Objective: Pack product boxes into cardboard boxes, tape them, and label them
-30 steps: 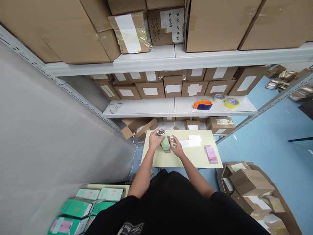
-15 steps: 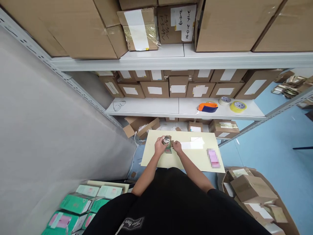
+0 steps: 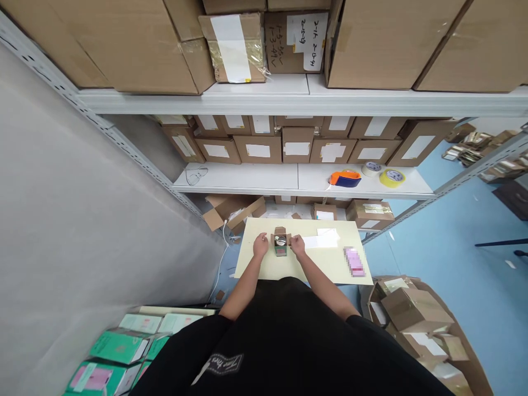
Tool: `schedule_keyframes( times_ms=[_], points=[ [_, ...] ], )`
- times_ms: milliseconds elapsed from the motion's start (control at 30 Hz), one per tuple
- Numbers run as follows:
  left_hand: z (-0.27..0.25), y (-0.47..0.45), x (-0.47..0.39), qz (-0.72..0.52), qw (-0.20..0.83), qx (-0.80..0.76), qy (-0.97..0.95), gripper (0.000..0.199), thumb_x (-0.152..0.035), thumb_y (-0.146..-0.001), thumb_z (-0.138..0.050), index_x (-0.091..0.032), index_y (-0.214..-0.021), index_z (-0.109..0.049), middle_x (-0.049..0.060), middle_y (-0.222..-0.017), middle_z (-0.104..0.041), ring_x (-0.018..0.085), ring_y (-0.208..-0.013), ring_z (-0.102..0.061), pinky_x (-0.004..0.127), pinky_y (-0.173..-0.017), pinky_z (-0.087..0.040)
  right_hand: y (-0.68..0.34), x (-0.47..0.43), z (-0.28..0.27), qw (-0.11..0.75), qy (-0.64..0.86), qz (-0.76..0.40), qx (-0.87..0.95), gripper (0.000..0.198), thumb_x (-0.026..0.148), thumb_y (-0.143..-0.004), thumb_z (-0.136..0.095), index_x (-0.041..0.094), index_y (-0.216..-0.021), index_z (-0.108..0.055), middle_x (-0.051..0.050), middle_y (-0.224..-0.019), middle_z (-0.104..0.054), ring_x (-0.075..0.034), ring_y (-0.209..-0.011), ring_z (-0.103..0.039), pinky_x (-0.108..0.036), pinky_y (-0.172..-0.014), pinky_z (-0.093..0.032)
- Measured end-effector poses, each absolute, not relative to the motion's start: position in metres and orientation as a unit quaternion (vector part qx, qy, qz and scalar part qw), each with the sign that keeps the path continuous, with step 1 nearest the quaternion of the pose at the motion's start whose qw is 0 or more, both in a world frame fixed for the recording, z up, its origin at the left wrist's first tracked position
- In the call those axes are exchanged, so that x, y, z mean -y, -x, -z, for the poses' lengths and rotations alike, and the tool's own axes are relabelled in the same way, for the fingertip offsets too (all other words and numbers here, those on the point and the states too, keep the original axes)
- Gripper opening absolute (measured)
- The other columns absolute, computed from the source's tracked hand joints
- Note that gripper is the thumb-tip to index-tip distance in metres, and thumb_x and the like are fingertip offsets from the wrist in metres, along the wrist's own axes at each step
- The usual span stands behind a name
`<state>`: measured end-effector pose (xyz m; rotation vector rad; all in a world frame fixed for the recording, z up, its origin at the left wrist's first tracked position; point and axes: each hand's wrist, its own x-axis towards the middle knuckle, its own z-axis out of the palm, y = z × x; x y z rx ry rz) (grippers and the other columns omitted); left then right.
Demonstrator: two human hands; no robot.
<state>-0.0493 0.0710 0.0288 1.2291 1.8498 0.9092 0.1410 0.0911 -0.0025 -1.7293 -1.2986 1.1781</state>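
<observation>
A small green box [image 3: 281,251] stands on the cream tabletop [image 3: 256,269] with its brown flaps spread. Inside it sits a round container with a shiny silver lid [image 3: 281,241]. Just left of the box, apart from it, is my left hand [image 3: 260,245], holding nothing, its fingers loosely bent and apart. My right hand [image 3: 297,245] is closed at the box's right flap, with its fingertips pinching that edge. White paper sheets [image 3: 324,240] lie to the right of this hand.
A pink blurred item [image 3: 355,262] lies at the table's right. Behind, a shelf holds an orange and blue tape dispenser [image 3: 345,179], tape rolls [image 3: 391,177] and cartons [image 3: 258,149]. Green boxes [image 3: 119,347] stand at lower left; a large carton of boxes [image 3: 416,312] at lower right.
The silver-lidded container, earlier in my left hand above the box, now sits inside it. My left hand has let go and moved left. My right hand stays at the flap.
</observation>
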Motion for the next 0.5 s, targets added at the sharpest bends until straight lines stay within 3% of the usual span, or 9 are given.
schedule_keyframes(
  times_ms=[133,200,367,500],
  points=[
    [-0.016,0.045,-0.083,-0.319,0.43,-0.697,-0.476,0.023,-0.023,-0.075,-0.074,-0.017,-0.097,-0.072,0.005,-0.091,-0.076,0.023,-0.093,-0.072,0.04,-0.091,-0.056,-0.135,-0.077,0.001,0.338,0.648,-0.472,0.493,0.015,0.039,-0.081,-0.057,0.025,-0.086,-0.059,0.001,-0.087,-0.072,-0.02,-0.09,-0.069,-0.032,-0.086,-0.055],
    [-0.012,0.038,-0.085,-0.323,0.447,-0.681,-0.481,0.027,-0.02,-0.074,-0.072,-0.017,-0.1,-0.071,0.005,-0.097,-0.077,0.022,-0.095,-0.072,0.036,-0.089,-0.056,-0.132,-0.07,0.0,0.337,0.632,-0.486,0.5,0.015,0.034,-0.076,-0.061,0.025,-0.089,-0.062,0.001,-0.095,-0.073,-0.02,-0.093,-0.069,-0.034,-0.089,-0.055],
    [-0.015,0.034,-0.086,-0.344,0.462,-0.643,-0.505,0.049,-0.011,-0.072,-0.064,-0.019,-0.12,-0.065,0.01,-0.127,-0.07,0.021,-0.107,-0.07,0.034,-0.091,-0.056,-0.128,-0.055,0.0,0.322,0.612,-0.519,0.503,0.04,0.026,-0.064,-0.068,0.027,-0.104,-0.067,0.002,-0.098,-0.074,-0.022,-0.082,-0.069,-0.041,-0.088,-0.056],
    [-0.022,0.043,-0.082,-0.338,0.455,-0.627,-0.535,0.052,-0.009,-0.064,-0.071,-0.021,-0.114,-0.066,0.008,-0.132,-0.065,0.025,-0.12,-0.064,0.039,-0.099,-0.053,-0.127,-0.045,0.006,0.356,0.612,-0.528,0.468,0.045,0.033,-0.066,-0.069,0.026,-0.11,-0.064,-0.002,-0.111,-0.072,-0.023,-0.093,-0.069,-0.042,-0.09,-0.056]
  ],
)
